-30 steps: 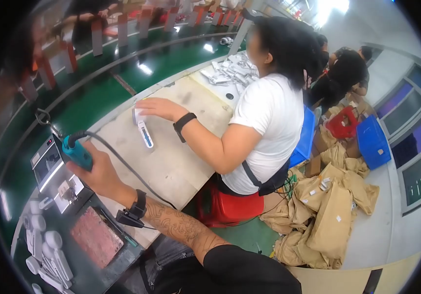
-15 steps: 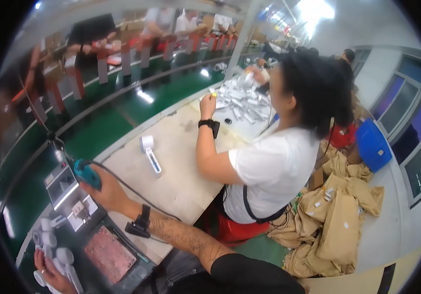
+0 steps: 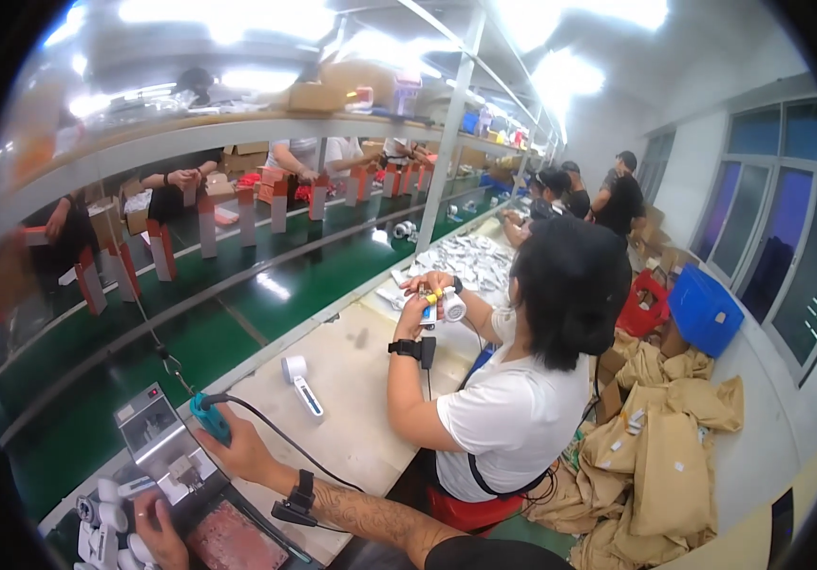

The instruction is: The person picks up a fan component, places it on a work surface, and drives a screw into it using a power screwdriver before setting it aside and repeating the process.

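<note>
My right hand (image 3: 242,451) is wrapped round a teal electric screwdriver (image 3: 210,419), which hangs from a metal hook and trails a black cord. Below the screwdriver stands a small metal fixture (image 3: 185,470) with a block on its base. My left hand (image 3: 160,534), fingers bent and apart, is beside a cluster of white round-headed pieces with handles (image 3: 109,518), which look like hand showers; I see nothing held in it. A similar white hand shower (image 3: 303,387), with a dark strip along its handle, lies on the bench beyond my right hand.
A co-worker in a white shirt (image 3: 494,418) sits at my right, holding a white round-headed piece. Beyond lie many silvery pieces (image 3: 465,261). A green conveyor (image 3: 266,294) carries upright red-and-white boxes. A worn pink pad (image 3: 237,537) lies near me; brown sacks (image 3: 655,456) lie at right.
The view has tilted up. My left hand has lifted back from the white pieces toward the pink pad. The right hand keeps the screwdriver. The co-worker's hands have come together around a white piece.
</note>
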Tool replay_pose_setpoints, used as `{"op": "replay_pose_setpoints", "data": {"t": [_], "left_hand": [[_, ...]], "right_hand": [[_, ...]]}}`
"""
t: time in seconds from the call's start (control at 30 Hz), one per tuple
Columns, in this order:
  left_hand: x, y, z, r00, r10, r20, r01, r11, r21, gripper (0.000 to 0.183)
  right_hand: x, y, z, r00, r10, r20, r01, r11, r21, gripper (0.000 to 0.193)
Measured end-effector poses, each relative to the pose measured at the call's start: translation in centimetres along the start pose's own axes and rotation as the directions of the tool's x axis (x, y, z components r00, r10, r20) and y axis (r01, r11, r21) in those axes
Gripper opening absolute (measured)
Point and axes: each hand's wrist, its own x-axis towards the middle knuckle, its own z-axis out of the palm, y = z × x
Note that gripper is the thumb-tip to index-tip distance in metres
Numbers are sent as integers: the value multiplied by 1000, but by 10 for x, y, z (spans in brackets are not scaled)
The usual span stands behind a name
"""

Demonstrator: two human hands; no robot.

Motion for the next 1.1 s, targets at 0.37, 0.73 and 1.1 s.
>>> {"op": "replay_pose_setpoints", "data": {"t": [0.37,0.73,1.1], "left_hand": [[-5,-14,0,992,-123,-17,124,992,15,23],[-5,-22,9,979,-201,47,199,979,37,38],[-8,-23,8,967,-241,84,244,969,-28,40]], "right_hand": [[-12,5,17,998,-49,-50,44,995,-93,46],[0,7,5,995,-36,-97,31,998,-49,40],[-12,15,12,999,37,-24,-36,999,38,43]]}}
